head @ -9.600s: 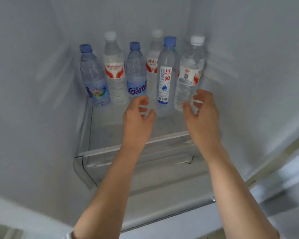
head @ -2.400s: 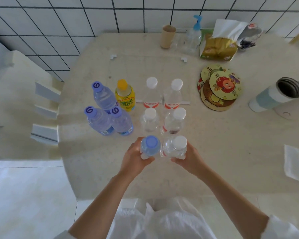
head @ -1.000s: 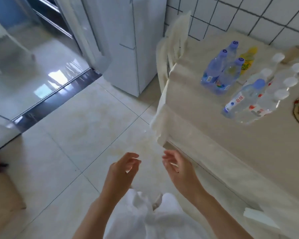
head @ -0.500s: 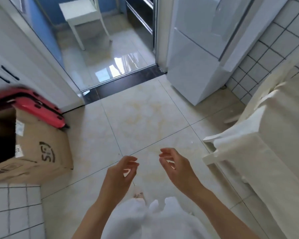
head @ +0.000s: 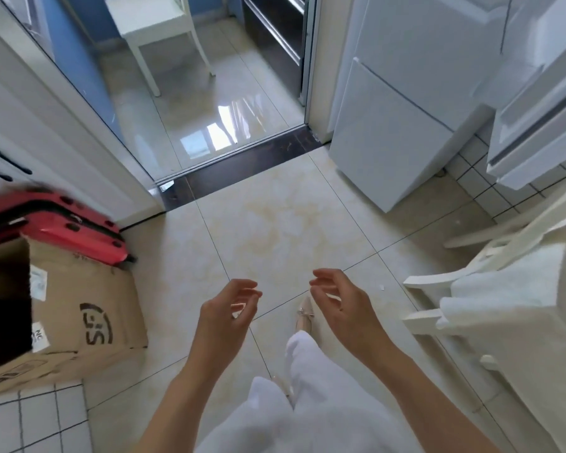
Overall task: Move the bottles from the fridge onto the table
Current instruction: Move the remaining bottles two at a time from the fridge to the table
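White fridge (head: 392, 125) stands upright at about one o'clock from both empty, loosely curled hands, the right hand (head: 343, 305) nearer it than the left hand (head: 226, 308), its bottles unseen, the table (head: 536, 289) at three o'clock.

You see cream floor tiles (head: 275, 223) with thin dark seams, a dark brown threshold strip (head: 242, 165), and a white fridge (head: 389, 135). A red suitcase (head: 66, 223) lies above a tan cardboard box (head: 89, 322) printed in black. Your trousers (head: 307, 403) are white, the shoe (head: 304, 315) beige, the far wall (head: 79, 44) blue
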Demonstrator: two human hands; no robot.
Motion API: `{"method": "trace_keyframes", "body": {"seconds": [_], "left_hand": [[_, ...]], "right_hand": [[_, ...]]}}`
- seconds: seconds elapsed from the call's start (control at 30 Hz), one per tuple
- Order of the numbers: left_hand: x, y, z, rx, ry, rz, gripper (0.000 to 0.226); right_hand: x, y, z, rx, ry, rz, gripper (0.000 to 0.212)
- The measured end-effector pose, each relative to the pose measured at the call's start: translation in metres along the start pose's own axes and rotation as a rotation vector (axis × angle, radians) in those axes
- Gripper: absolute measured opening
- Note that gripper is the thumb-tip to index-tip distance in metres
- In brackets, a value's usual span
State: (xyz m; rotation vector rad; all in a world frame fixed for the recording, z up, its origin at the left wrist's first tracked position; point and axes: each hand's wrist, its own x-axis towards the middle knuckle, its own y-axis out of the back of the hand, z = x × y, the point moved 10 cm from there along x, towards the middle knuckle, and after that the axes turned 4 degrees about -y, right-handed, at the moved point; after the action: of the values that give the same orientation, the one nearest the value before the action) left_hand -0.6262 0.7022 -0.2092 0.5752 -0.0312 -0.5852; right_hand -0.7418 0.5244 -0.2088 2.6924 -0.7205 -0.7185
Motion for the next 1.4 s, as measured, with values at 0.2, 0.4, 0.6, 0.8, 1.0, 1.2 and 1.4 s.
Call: {"method": "trace_keyframes", "body": {"seconds": [0.2,0.4,0.6,0.8,1.0,1.2,1.4], "left_hand": [[0.116,-0.013,0.038,-0.018,-0.065,0.022,0.019],[0.235,-0.026,0.074,-0.048,-0.081,0.026,0.019],[0.339,-0.029,0.103,-0.064,-0.113,0.051,0.018],[0.454,-0.046,0.128,-0.075,-0.153,-0.019,0.021],[0.578,-0.072,0.166,-0.087,-0.213,-0.169,0.023],[0.699,-0.1,0.235,-0.064,-0.357,-0.365,0.026],[0.773,-0.144,0.311,-0.092,-0.454,-0.498,0.022]], "right_hand": [[0.108,0.037,-0.025,0.018,-0.027,0.055,0.023],[0.207,0.092,-0.079,0.017,0.024,0.089,0.024],[0.291,0.146,-0.12,0.032,0.045,0.171,0.024],[0.375,0.191,-0.15,0.096,0.031,0.31,0.019],[0.457,0.232,-0.178,0.13,-0.002,0.467,0.021],[0.528,0.27,-0.212,0.225,-0.06,0.634,0.022],[0.565,0.327,-0.244,0.281,-0.037,0.788,0.023]]}}
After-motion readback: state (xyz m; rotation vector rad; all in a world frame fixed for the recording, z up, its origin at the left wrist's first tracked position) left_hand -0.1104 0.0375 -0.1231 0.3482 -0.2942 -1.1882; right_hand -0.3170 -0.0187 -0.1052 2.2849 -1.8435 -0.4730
